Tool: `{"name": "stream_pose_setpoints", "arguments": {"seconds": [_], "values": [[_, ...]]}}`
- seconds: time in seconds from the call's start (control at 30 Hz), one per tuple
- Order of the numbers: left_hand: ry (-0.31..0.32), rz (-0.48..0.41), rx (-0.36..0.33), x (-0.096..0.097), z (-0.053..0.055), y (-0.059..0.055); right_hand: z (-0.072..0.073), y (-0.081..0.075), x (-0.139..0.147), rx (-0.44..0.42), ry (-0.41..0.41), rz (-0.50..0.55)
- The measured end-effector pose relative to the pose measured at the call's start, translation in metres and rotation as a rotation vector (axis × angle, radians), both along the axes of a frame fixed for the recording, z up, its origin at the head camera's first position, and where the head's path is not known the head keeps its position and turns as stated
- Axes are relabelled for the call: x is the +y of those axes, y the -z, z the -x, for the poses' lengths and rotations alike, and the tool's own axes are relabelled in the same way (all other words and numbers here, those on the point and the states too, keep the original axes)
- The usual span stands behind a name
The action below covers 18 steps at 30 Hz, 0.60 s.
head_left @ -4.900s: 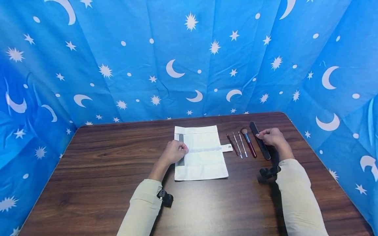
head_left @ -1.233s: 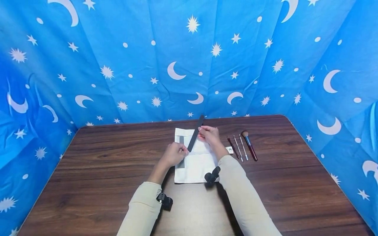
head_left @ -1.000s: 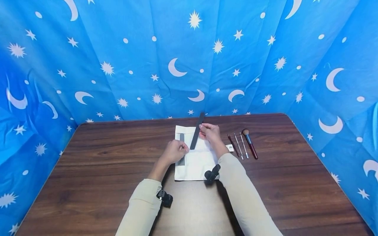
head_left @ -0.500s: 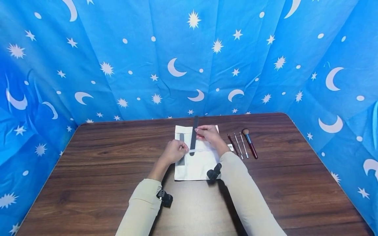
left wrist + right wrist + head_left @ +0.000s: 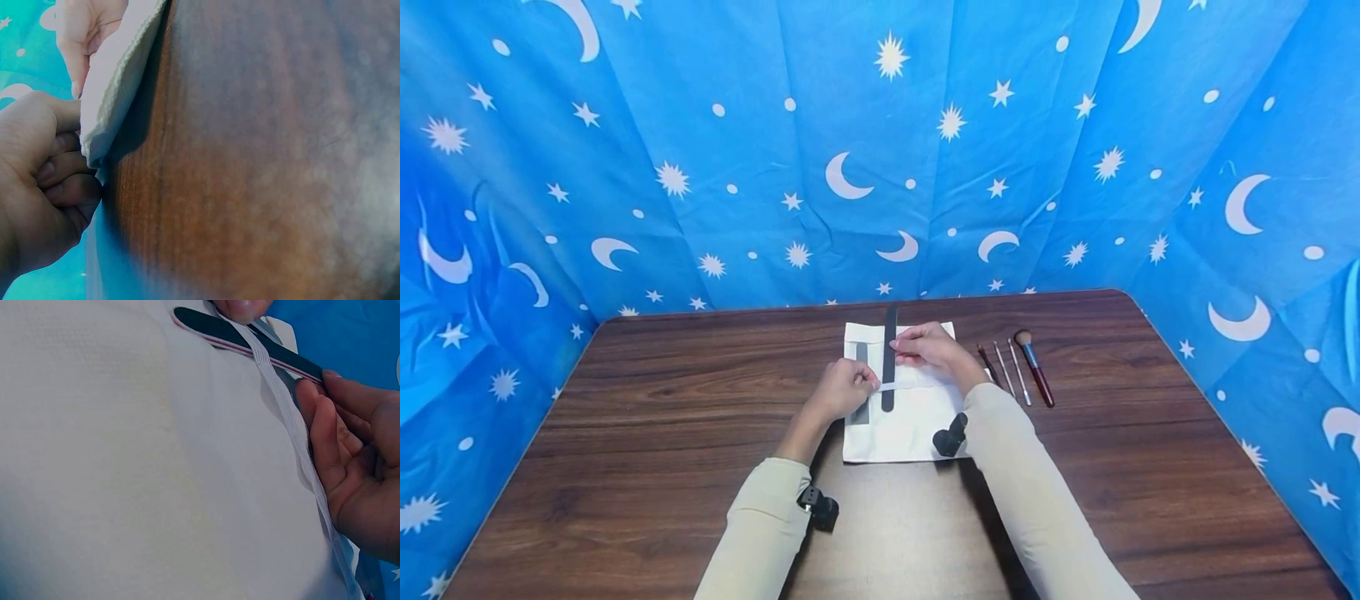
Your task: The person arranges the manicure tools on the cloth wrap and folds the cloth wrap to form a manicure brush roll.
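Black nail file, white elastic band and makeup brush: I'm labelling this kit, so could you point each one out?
Black nail file [image 5: 889, 364]: head view, on the middle of its flat face.
White elastic band [image 5: 292, 428]: right wrist view, on the middle of its length.
Makeup brush [image 5: 1038, 375]: head view, on the dark red handle.

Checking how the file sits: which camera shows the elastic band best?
The right wrist view: the elastic band shows close up, crossing over the black file. The head view gives only a thin strip; left wrist shows none.
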<state>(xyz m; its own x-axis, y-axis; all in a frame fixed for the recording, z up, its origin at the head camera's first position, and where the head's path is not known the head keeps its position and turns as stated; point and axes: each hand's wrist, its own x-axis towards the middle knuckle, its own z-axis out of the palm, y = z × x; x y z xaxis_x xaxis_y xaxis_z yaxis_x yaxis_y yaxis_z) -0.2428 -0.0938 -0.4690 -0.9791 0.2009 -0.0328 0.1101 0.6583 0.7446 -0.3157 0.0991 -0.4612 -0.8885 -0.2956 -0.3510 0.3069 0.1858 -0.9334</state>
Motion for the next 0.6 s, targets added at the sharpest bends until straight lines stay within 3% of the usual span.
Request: {"name": "stream_pose_setpoints", "arguments": {"seconds": [0.6], "values": [[0.008,0.004,0.008,-0.0001,-0.0004,-0.0013,0.0049,-0.0007,0.0078,0.034,-0.256,-0.124]]}}
